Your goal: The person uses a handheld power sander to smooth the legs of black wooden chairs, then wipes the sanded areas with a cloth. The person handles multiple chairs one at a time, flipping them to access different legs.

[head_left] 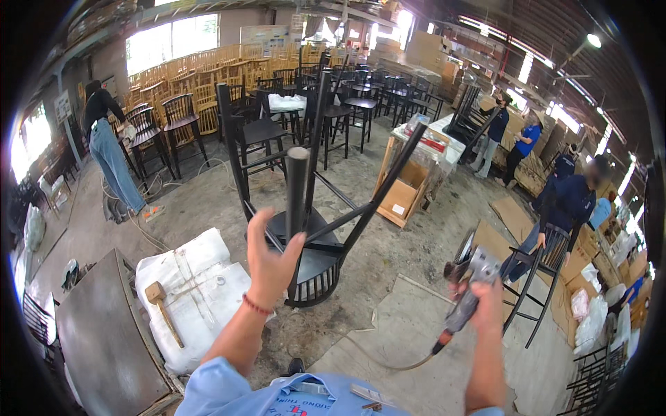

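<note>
A black wooden bar chair (313, 279) stands upside down before me, its legs pointing up and its spindle back near the floor. My left hand (272, 262) is at the nearest leg (297, 187), thumb and fingers spread apart; whether it touches the leg I cannot tell. In my right hand (488, 305) is an air grinder (463, 306) with a grey body and silver head, held to the right of the chair. A dark, blurred attachment shows at its head. From its orange-and-black end a hose (378, 362) curves away to the left.
On the left, a wooden mallet (161, 310) lies on a white wrapped bundle (208, 267) beside a dark metal-topped table (104, 340). A wooden workbench (388, 166) stands behind right. One person (111, 145) works far left; another (572, 197) handles a black chair (541, 270) right. Cardboard covers floor there.
</note>
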{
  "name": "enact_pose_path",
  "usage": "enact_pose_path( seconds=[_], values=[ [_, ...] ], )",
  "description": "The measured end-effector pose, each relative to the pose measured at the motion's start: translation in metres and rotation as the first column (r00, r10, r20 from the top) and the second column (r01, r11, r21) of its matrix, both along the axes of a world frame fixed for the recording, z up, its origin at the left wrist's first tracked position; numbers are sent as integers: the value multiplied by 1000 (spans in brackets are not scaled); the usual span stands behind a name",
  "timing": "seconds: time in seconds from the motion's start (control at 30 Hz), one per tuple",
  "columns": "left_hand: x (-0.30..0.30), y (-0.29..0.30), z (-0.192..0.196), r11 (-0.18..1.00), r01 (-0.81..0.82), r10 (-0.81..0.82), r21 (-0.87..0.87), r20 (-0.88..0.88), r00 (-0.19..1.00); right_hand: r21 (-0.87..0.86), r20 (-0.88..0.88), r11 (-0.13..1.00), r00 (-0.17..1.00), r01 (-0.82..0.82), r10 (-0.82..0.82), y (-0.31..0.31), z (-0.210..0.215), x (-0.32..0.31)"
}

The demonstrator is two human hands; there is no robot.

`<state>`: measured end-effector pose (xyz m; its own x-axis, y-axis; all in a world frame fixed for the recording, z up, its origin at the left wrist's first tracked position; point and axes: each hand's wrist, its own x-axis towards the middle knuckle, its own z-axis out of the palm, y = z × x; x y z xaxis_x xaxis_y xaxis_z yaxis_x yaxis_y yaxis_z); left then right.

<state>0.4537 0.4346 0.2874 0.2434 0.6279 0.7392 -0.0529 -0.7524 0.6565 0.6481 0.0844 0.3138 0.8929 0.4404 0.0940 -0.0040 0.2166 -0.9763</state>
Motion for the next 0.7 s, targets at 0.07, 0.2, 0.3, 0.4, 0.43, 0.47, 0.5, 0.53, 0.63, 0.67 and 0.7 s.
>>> enact_pose_path(
  seconds=[0.07, 0.2, 0.3, 0.4, 0.43, 0.47, 0.5, 0.53, 0.63, 0.67, 0.7],
  values=[
    [16, 28, 35, 996, 90, -90, -3, 53, 995, -150, 227, 971, 949, -188, 219, 33, 60, 6],
    [56, 64, 67, 915, 305, -311, -265, 22, 950, -509, 483, 846, 761, -159, 434, 125, 173, -8],
    [70, 67, 71, 912, 298, -312, -282, -6, 950, -653, 461, 728, 654, -207, 600, 180, 218, -20],
    [74, 67, 67, 921, 300, -300, -247, 38, 953, -753, 424, 635, 611, -173, 668, 222, 232, -30],
    [74, 67, 65, 917, 306, -311, -257, 21, 950, -782, 405, 603, 607, -158, 683, 233, 234, -33],
    [75, 68, 65, 912, 311, -322, -267, 3, 947, -803, 374, 573, 606, -167, 702, 241, 236, -36],
    [75, 68, 62, 905, 329, -338, -270, 14, 941, -823, 341, 539, 602, -181, 722, 248, 239, -41],
    [76, 69, 60, 905, 344, -347, -252, 33, 937, -842, 306, 503, 597, -194, 742, 254, 242, -43],
    [76, 68, 60, 891, 393, -384, -226, 83, 919, -875, 275, 444, 561, -190, 781, 265, 250, -46],
    [76, 67, 61, 896, 392, -385, -210, 74, 920, -889, 259, 419, 551, -186, 793, 268, 251, -47],
    [73, 67, 63, 903, 386, -381, -191, 64, 922, -899, 252, 403, 550, -172, 796, 271, 250, -49]
  ],
)
